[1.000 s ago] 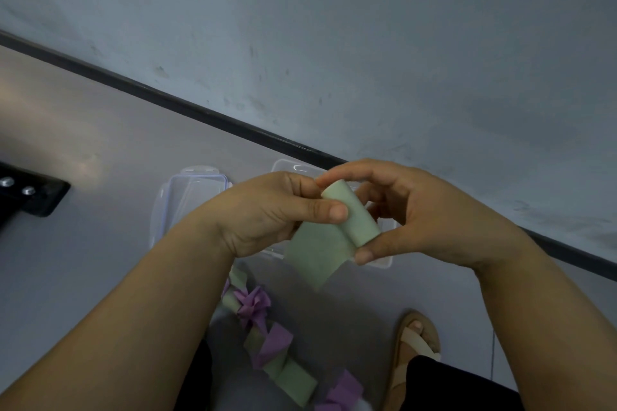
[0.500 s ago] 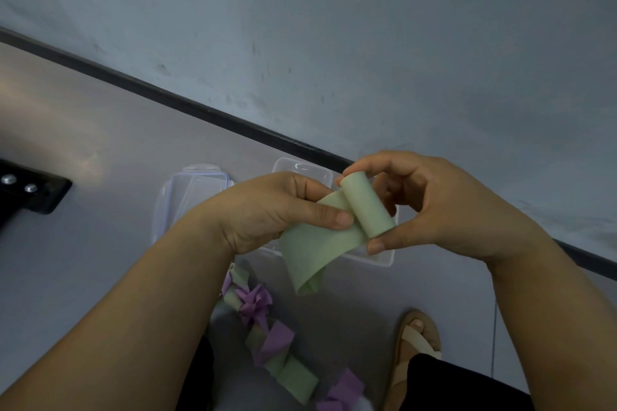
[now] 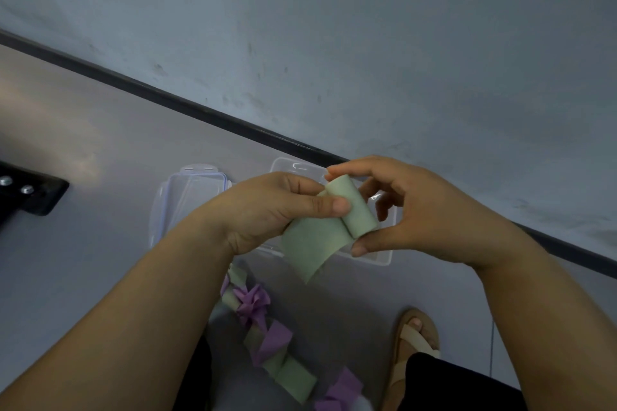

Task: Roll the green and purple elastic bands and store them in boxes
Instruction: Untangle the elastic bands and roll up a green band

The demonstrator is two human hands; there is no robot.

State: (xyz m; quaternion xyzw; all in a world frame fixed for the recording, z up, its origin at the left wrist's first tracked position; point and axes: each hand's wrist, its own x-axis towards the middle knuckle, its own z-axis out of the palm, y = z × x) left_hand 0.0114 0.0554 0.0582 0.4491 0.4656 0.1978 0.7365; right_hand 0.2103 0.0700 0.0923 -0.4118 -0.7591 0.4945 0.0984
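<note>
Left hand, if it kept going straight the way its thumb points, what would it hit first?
The left hand would likely press into the rolled part of the green band, which its thumb touches; the right hand sits just beyond.

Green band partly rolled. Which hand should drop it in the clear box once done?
Right, probably. The right hand pinches the rolled part of the green band between thumb and fingers, seen directly over the clear box. The left hand only holds the loose tail.

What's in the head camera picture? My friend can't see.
Two hands hold a half-rolled green elastic band: right hand pinches the roll, left hand grips the loose tail. Green and purple bands lie below, clear boxes behind.
</note>
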